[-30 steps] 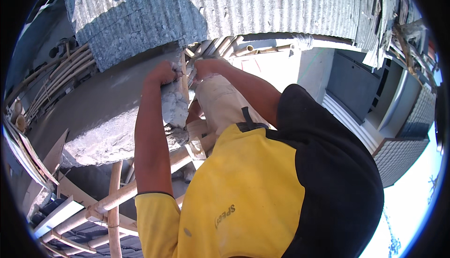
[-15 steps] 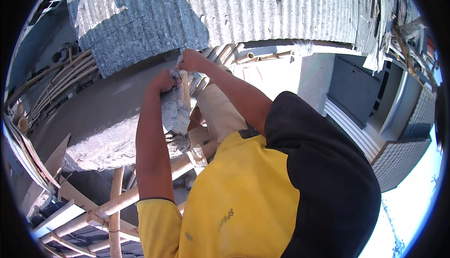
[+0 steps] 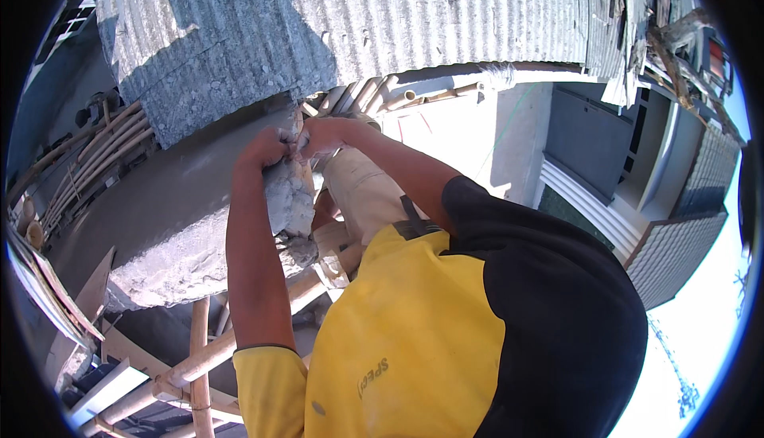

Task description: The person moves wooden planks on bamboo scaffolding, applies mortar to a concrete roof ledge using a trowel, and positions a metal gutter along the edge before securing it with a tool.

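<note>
My left hand (image 3: 267, 147) is closed, its fingers bent together over the end of a grey concrete slab (image 3: 187, 179). Right beside it, my right hand (image 3: 321, 136) is closed too, with its fingertips almost meeting those of the left. Something small and pale may be pinched between them, but it is too small to name. Under the hands, the slab's broken, rough end (image 3: 290, 199) shows, with a narrow light-brown strip (image 3: 307, 174) along it.
Corrugated grey roofing sheet (image 3: 239, 32) overhangs the slab's far side. Bamboo poles (image 3: 103, 151) lie at the left, and more bamboo (image 3: 199, 362) crosses below the slab. To the right stand a pale wall (image 3: 517, 132) and a grey door panel (image 3: 589, 140); a tiled roof (image 3: 676, 259) is lower.
My right hand has come nearer, down from the roofing edge to beside my left hand. The left hand stays over the slab's end. The whole view has shifted slightly.
</note>
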Demonstrator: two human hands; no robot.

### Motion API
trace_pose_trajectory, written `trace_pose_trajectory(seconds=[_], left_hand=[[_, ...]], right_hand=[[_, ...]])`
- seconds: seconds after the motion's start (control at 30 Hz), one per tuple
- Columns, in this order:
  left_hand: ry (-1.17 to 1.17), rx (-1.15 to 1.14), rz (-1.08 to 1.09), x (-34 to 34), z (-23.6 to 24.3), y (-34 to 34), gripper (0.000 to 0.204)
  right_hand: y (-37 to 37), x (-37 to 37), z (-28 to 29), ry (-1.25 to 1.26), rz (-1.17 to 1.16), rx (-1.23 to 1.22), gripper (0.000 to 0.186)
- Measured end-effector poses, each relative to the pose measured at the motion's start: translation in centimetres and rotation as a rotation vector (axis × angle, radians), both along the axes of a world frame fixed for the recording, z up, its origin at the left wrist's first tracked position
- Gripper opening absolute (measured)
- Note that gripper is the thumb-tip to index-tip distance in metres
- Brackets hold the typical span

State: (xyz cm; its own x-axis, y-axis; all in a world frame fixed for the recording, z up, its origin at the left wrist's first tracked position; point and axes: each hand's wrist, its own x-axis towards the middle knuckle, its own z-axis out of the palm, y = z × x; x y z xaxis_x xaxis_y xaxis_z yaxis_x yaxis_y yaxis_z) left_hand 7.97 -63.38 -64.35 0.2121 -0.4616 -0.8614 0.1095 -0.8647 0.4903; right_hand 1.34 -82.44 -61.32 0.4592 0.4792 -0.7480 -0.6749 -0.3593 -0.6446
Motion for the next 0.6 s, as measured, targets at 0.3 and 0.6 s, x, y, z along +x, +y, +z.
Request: trace_pose_trajectory(seconds=[0.3,0.6], left_hand=[[-0.036,0.047,-0.064,0.5,1.4,-0.1,0.022],[0.047,0.027,0.004,0.3,0.3,-0.5,0.018]], right_hand=[[0.9,2.8,-3.9,-0.002,-0.200,-0.084,0.026],[-1.6,-0.7,-8.7,0.089,0.006,-0.091,0.031]])
